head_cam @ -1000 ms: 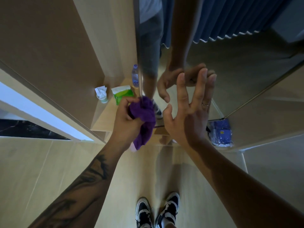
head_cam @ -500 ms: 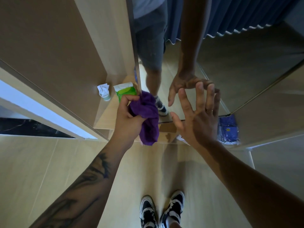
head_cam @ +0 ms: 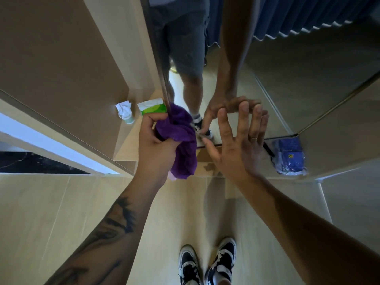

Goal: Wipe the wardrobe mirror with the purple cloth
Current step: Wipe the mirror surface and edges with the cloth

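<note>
Right now, from the head view, your left hand (head_cam: 155, 145) has its fingers curled tight round the bunched purple cloth (head_cam: 181, 138), which sits at the lower left edge of the wardrobe mirror (head_cam: 267, 64), wrapped over its frame. Your right hand (head_cam: 238, 145) is spread, fingers apart and straight, fingertips (head_cam: 243, 105) at the glass; whether they press it is hard to tell. Keep that hand flat to steady the door, and flatten the cloth so more of it meets the glass. Work in overlapping strokes away from the edge, minding the tissue pack (head_cam: 152, 106) beside the frame.
</note>
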{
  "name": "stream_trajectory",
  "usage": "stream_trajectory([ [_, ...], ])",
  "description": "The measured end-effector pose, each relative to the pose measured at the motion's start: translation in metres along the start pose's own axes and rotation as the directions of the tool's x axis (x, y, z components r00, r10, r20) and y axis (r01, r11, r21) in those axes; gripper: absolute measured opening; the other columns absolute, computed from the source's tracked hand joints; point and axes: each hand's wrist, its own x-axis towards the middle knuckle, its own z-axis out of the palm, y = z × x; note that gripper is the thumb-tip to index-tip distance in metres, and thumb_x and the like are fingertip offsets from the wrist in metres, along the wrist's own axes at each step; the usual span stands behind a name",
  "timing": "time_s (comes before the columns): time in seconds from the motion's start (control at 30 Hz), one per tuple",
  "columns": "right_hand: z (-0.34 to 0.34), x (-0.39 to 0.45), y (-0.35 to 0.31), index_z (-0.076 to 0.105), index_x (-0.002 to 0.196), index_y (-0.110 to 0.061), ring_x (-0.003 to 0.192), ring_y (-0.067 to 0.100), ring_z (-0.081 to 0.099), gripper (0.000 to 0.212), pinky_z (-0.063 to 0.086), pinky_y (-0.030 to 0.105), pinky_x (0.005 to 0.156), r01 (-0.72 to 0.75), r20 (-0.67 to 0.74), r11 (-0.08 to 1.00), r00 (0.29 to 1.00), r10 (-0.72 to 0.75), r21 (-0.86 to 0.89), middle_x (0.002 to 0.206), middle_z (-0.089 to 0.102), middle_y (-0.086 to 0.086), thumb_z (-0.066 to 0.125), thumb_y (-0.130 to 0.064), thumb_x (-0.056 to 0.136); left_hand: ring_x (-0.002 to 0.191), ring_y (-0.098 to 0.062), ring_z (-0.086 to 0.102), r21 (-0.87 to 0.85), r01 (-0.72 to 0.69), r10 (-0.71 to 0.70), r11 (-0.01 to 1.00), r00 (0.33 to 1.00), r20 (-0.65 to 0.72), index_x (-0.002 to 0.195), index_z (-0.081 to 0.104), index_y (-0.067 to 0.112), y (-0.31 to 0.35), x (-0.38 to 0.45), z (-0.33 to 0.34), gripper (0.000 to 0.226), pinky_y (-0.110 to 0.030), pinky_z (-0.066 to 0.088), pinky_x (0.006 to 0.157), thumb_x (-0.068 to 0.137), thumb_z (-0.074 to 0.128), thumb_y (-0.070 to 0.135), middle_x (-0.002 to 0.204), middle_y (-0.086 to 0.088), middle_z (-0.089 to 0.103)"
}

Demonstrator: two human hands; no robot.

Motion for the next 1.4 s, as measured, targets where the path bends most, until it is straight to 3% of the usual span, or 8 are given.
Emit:
stream_trajectory([
  [0.27,-0.004,-0.002,0.008,-0.011,0.164,-0.032,0.154,0.041,0.003,0.103,0.01,0.063,0.126,0.022,0.077,0.999,0.997,-0.026,0.045,0.164,-0.007,0.007,0.065,-0.036,0.095,0.051,-0.007,0.059,-0.059,0.092,-0.09,0.994,0.995,0.038,0.101,0.042,0.009,-0.006,-0.005,0.01,0.044,-0.02,0.048,0.045,0.082,0.059,-0.027,0.065,0.012,0.067],
  [0.43,0.0,-0.004,0.007,-0.013,0.164,-0.035,0.156,0.028,-0.026,0.108,0.009,0.063,0.127,-0.016,0.067,0.999,0.998,0.012,0.051,0.162,-0.013,0.005,0.068,-0.034,0.092,0.086,-0.016,0.067,-0.107,-0.109,0.11,0.988,0.994,0.0,0.098,0.058,0.032,0.023,-0.006,0.003,0.054,-0.033,0.056,0.067,0.069,0.077,-0.009,0.092,0.007,0.072],
  [0.6,0.002,-0.004,0.003,-0.014,0.164,-0.035,0.155,0.027,-0.028,0.109,0.011,0.065,0.126,-0.013,0.059,0.999,0.998,0.01,0.053,0.168,-0.027,0.001,0.068,-0.03,0.091,0.092,-0.023,0.066,-0.133,0.049,-0.052,0.99,0.999,-0.017,0.101,0.053,0.019,-0.008,-0.003,0.006,0.044,-0.038,0.055,0.077,0.071,0.068,-0.01,0.098,-0.002,0.07],
  [0.73,0.001,-0.005,0.004,-0.013,0.164,-0.034,0.156,0.028,-0.027,0.108,0.009,0.065,0.126,-0.011,0.073,0.999,0.997,0.008,0.05,0.167,-0.034,-0.001,0.065,-0.028,0.09,0.066,-0.029,0.06,-0.137,0.194,-0.194,0.971,0.981,0.014,0.104,0.043,0.011,-0.004,-0.011,0.014,0.046,-0.039,0.053,0.051,0.083,0.049,-0.03,0.082,-0.004,0.07],
  [0.93,-0.004,-0.003,0.005,-0.015,0.163,-0.034,0.154,0.027,-0.032,0.108,0.005,0.063,0.127,-0.01,0.126,0.998,0.992,0.003,0.054,0.166,-0.031,0.001,0.065,-0.03,0.09,0.086,-0.015,0.066,-0.174,-0.08,0.074,0.982,0.996,-0.04,0.101,0.055,0.024,0.025,-0.006,0.006,0.05,-0.029,0.054,0.065,0.071,0.071,-0.012,0.093,0.006,0.072],
  [1.13,-0.009,-0.003,0.0,-0.018,0.163,-0.034,0.155,0.04,-0.012,0.112,0.005,0.064,0.127,-0.009,0.166,0.997,0.986,-0.004,0.077,0.167,-0.026,0.005,0.066,-0.028,0.088,0.071,-0.02,0.064,-0.046,0.19,-0.191,0.981,0.981,-0.016,0.104,0.043,0.009,-0.014,-0.008,0.01,0.043,-0.026,0.052,0.052,0.084,0.048,-0.029,0.078,0.009,0.071],
  [1.3,-0.01,-0.004,0.003,-0.017,0.163,-0.032,0.153,0.047,-0.003,0.113,0.006,0.063,0.127,0.0,0.159,0.998,0.987,-0.011,0.069,0.164,-0.007,0.01,0.068,-0.032,0.089,0.089,-0.019,0.068,-0.113,-0.136,0.142,0.984,0.989,0.041,0.101,0.057,0.027,0.04,-0.004,0.0,0.052,-0.034,0.054,0.067,0.079,0.069,-0.018,0.097,0.001,0.072],
  [1.4,-0.008,-0.004,-0.001,-0.016,0.163,-0.031,0.151,0.051,0.005,0.114,0.01,0.064,0.127,-0.016,0.147,0.999,0.989,0.009,0.052,0.163,0.001,0.013,0.069,-0.032,0.088,0.09,-0.018,0.069,-0.206,-0.067,0.075,0.976,0.997,0.031,0.104,0.056,0.024,0.027,-0.003,-0.003,0.048,-0.034,0.056,0.065,0.075,0.071,-0.011,0.099,0.002,0.073],
])
